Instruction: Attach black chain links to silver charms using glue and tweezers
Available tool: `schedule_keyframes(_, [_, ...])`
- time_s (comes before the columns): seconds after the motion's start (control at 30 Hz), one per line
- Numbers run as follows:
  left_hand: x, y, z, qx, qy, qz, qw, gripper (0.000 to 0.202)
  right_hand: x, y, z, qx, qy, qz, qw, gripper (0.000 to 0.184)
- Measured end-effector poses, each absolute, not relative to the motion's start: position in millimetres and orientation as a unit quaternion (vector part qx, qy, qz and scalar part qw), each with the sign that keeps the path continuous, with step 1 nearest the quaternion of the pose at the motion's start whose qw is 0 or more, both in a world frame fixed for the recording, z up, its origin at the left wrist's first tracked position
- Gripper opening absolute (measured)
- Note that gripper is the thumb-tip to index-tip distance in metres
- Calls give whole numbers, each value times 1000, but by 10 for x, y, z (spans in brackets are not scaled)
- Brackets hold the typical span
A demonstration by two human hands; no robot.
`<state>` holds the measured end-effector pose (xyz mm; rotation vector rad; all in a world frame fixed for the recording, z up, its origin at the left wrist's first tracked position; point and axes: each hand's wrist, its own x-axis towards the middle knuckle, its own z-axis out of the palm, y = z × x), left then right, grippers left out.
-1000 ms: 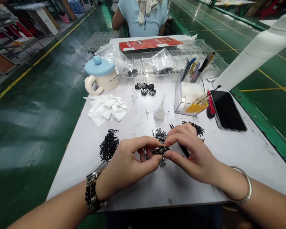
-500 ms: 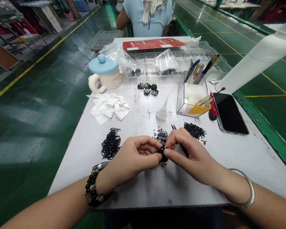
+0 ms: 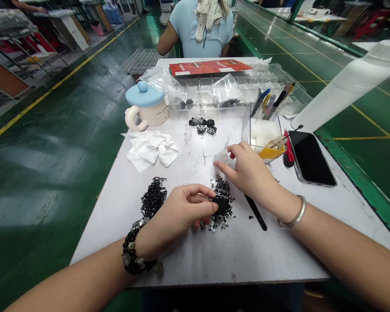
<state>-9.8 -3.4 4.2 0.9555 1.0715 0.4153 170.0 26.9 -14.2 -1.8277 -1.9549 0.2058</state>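
Note:
My left hand (image 3: 182,208) pinches a small flat black part (image 3: 221,205) between thumb and fingers, over a pile of small shiny black pieces (image 3: 220,187). My right hand (image 3: 247,169) is at a small translucent squeeze bottle (image 3: 220,157) with a thin nozzle. Its thumb and index finger are apart around the bottle, which stands on the table. Whether they press on it I cannot tell. Black tweezers (image 3: 256,213) lie beneath my right wrist. Left of my left hand is a heap of thin black curved pieces (image 3: 153,196).
A lidded mug (image 3: 149,108) and crumpled tissue (image 3: 152,149) are at the left. Black parts (image 3: 203,125) lie mid-table before clear trays (image 3: 198,93). A pen box (image 3: 263,134), phone (image 3: 313,158) and white bottle (image 3: 347,86) stand or lie right. A person (image 3: 201,30) sits beyond.
My right hand has let go of the black part and moved forward to the squeeze bottle. My left hand still holds the part, now turned flatter. The view has shifted slightly.

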Motion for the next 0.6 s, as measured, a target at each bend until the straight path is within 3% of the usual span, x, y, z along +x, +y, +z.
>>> schedule_keyframes(0.13, [-86,-20,80,426,497,179,734,16,1709,352,-245,-653,-711,83,249,17])
schedule_keyframes(0.3, [-92,-17,81,409,504,184,738,18,1796,297,-215,-634,-713,122,273,23])
schedule_keyframes(0.6, [-92,-19,49,391,494,193,752,15,2009,174,101,-531,-475,468,523,36])
